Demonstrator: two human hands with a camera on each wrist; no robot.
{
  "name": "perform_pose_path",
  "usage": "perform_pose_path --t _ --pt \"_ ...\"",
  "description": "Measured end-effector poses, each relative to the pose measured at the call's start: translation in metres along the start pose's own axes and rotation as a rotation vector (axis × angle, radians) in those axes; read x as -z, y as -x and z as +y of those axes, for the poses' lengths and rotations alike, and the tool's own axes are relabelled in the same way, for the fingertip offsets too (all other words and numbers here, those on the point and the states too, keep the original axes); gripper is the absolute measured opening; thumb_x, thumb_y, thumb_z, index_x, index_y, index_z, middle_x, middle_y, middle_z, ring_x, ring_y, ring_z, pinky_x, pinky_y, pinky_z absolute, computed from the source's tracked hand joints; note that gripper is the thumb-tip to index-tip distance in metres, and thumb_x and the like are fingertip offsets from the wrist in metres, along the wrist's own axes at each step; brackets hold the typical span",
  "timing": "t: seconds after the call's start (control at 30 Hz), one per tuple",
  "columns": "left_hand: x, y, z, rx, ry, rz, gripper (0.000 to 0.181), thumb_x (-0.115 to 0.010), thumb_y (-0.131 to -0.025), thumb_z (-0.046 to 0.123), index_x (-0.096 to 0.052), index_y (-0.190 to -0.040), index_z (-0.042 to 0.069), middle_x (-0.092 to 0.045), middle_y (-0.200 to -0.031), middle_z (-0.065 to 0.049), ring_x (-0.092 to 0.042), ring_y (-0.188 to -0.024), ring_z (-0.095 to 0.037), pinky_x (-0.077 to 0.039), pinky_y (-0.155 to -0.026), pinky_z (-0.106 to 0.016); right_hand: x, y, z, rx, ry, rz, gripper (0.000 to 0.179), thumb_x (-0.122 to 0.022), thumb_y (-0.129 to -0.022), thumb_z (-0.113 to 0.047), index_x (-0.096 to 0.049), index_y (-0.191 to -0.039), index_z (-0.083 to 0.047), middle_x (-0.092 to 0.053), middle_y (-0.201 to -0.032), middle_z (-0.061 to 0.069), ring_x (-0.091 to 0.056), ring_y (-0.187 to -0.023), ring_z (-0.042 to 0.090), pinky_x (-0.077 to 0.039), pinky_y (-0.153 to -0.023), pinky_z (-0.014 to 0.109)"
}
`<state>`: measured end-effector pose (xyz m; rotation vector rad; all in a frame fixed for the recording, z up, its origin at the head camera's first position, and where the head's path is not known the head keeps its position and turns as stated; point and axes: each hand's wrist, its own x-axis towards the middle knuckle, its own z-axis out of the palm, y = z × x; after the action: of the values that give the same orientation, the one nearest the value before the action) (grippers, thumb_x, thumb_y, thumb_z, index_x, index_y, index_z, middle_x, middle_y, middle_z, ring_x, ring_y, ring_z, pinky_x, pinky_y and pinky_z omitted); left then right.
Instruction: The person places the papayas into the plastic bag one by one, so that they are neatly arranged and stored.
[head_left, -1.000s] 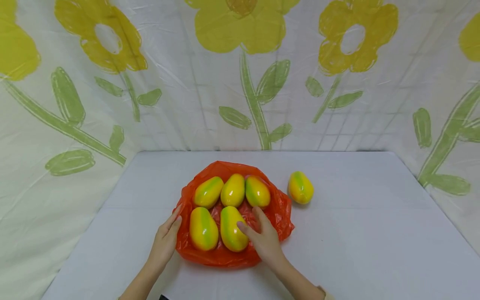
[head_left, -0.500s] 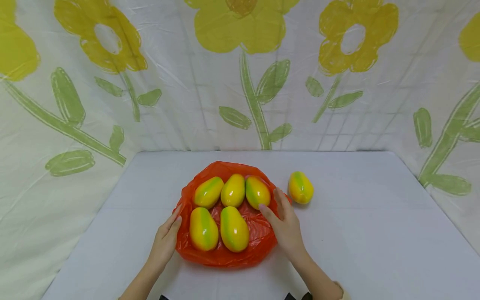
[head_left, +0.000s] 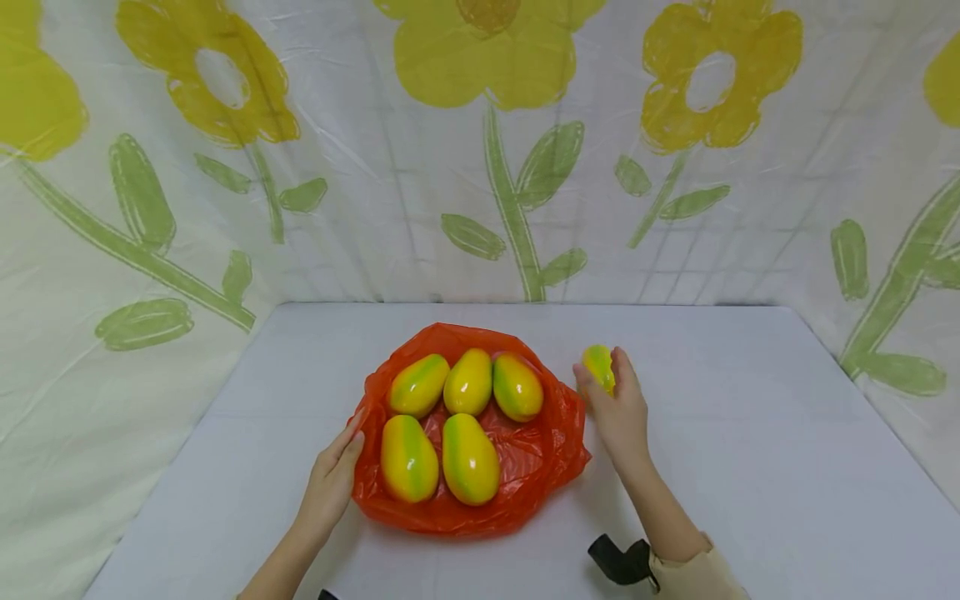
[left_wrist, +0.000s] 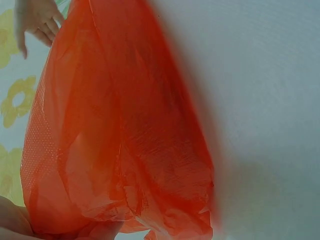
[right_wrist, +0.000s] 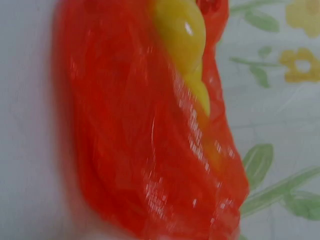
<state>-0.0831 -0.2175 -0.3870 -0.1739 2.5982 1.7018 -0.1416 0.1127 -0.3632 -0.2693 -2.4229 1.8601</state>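
A red plastic bag [head_left: 536,492], its mouth spread wide, holds several glossy yellow-green fruits [head_left: 471,460] shaped like papayas. My left hand [head_left: 330,475] holds the bag's left side, with the rim between thumb and fingers; in the left wrist view the thin plastic [left_wrist: 115,125] fills the middle. One more such fruit [head_left: 597,365] lies on the table beyond the bag's right side. My right hand [head_left: 618,412] is at this fruit, thumb on its left and extended fingers on its right, hiding its lower part. The left wrist view shows the right hand [left_wrist: 40,20] with fingers extended.
The bag stands on a white table [head_left: 750,467] that continues to the right and left. A pale curtain [head_left: 360,200] with yellow flowers hangs behind the table. A black device [head_left: 621,560] is by the right wrist.
My right hand has left the near fruit in the bag, passed over the bag's right rim and reached the fruit outside. My left hand has kept its place on the bag.
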Motion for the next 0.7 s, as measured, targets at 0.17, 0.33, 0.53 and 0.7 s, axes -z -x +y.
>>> perform_pose_path --t 0.17,0.33,0.53,0.7 --pt "0.0 0.001 0.0 0.012 0.007 -0.001 0.05 -0.034 -0.107 0.02 -0.026 -0.151 -0.003 -0.025 -0.155 -0.022 -0.019 -0.144 -0.039 -0.023 -0.114 -0.051 0.009 -0.028 0.013 -0.065 0.119 0.035 0.085 -0.054 -0.098 -0.038 -0.006 -0.153 0.005 -0.015 -0.158 0.025 -0.015 -0.145 0.041 -0.016 -0.116 0.056" --pt "0.0 0.0 0.0 0.008 0.016 -0.01 0.051 -0.033 -0.107 0.021 -0.025 -0.151 -0.002 -0.024 -0.156 -0.021 -0.018 -0.145 -0.038 -0.023 -0.113 -0.05 0.011 -0.05 0.026 -0.127 0.162 0.027 0.086 -0.053 -0.098 -0.036 -0.003 -0.151 0.01 -0.012 -0.156 0.031 -0.013 -0.144 0.045 -0.014 -0.116 0.056" --pt "0.001 0.001 0.0 0.007 0.014 -0.004 0.05 -0.033 -0.107 0.021 -0.025 -0.151 -0.002 -0.024 -0.156 -0.021 -0.018 -0.145 -0.038 -0.022 -0.114 -0.051 0.009 -0.066 0.033 -0.189 0.197 -0.014 0.089 -0.053 -0.097 -0.039 -0.002 -0.149 0.013 -0.01 -0.154 0.035 -0.013 -0.143 0.047 -0.016 -0.116 0.056" --pt "0.001 0.0 0.001 -0.006 0.015 0.002 0.05 -0.033 -0.107 0.02 -0.026 -0.15 -0.004 -0.025 -0.156 -0.02 -0.019 -0.145 -0.037 -0.021 -0.114 -0.05 0.009 -0.073 0.036 -0.209 0.236 0.005 0.093 -0.055 -0.096 -0.042 -0.002 -0.15 0.013 -0.01 -0.154 0.035 -0.013 -0.142 0.048 -0.016 -0.116 0.056"
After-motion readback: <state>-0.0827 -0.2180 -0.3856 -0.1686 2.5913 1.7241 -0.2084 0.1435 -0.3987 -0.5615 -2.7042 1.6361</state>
